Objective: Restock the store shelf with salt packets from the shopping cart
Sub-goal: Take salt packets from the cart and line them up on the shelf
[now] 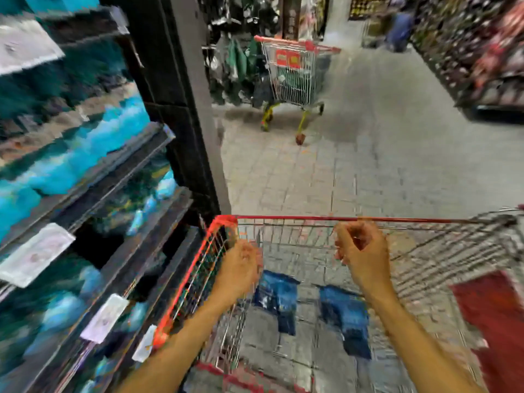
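A red-rimmed wire shopping cart (283,218) stands in front of me. Two dark blue salt packets (279,293) (344,313) lie on its floor. My left hand (241,268) hovers over the cart's left side with loosely curled fingers and holds nothing. My right hand (360,251) hangs above the cart's middle, fingers curled, also without anything in it. The store shelf (136,171) stands at my left, its dark tiers filled with blurred light blue packets. The whole frame is motion-blurred.
White price tags (37,253) hang from the shelf edges. A second cart (295,75) stands farther down the tiled aisle. Another shelf (482,52) lines the right side, and a person (399,26) is at the far end. A red panel (493,319) sits at the cart's right.
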A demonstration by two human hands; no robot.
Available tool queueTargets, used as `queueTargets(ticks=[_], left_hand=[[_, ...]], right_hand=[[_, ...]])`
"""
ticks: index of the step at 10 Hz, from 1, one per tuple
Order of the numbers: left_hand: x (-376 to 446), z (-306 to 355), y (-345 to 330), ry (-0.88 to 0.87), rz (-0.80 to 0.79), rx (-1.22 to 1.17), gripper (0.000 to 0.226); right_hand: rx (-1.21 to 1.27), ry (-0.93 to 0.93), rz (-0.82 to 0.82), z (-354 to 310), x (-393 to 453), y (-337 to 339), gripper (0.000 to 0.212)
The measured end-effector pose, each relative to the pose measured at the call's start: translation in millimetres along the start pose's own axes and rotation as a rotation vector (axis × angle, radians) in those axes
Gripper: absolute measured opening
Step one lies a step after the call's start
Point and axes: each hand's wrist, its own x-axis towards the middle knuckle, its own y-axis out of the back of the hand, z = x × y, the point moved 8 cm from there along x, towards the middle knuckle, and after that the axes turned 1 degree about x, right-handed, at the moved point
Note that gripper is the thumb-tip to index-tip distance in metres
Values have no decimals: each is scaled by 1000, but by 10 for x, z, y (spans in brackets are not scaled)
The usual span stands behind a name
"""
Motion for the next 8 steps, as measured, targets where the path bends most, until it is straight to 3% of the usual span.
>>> queueTargets(ticks=[1,2,4,5,6,7,8], left_hand=[[219,-577,-539,207,-92,71,26],[413,-1115,-903,336,-80,196,18],[782,-2078,-1458,561,-118,326,28],[971,-2538,-1631,596,-181,447,32],[1160,-2917,-1734,645,-182,487,35],[1401,-3235,-1811,618,-114,549,25],[1712,-3878,-1880,616,-103,611,26]], right_hand=[[-91,-181,52,897,34,392,29],[-147,-334,89,1755,-6,659,17],[-356,-668,41,3337,-322,875,22],[-422,-793,-50,3871,-516,800,23],[-435,-878,-92,4266,-640,657,8],[-502,-1014,-141,4667,-758,484,22],[-507,-1066,-223,5121,-725,216,15]])
